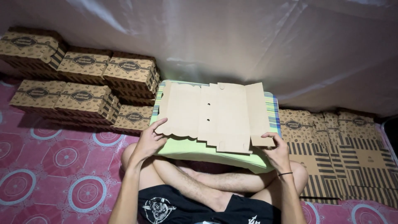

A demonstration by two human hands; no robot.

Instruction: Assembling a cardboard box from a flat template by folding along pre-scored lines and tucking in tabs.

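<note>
A flat brown cardboard sheet [215, 116] lies on a green cushion [199, 150], its corners pinched by the left hand [150, 140] and right hand [277, 152], with folded patterned boxes [83, 83] stacked left of the cushion.

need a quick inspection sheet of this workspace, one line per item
surface: green cushion on crossed legs, pink patterned mat beneath
job's things: flat unfolded cardboard box blank lying on the cushion
clutter: folded printed boxes stacked at left, pile of flat printed blanks at right
hands: left hand on the blank's scalloped edge, right hand on its right flap
cables: nothing seen
surroundings: pale plastic sheet behind
</note>
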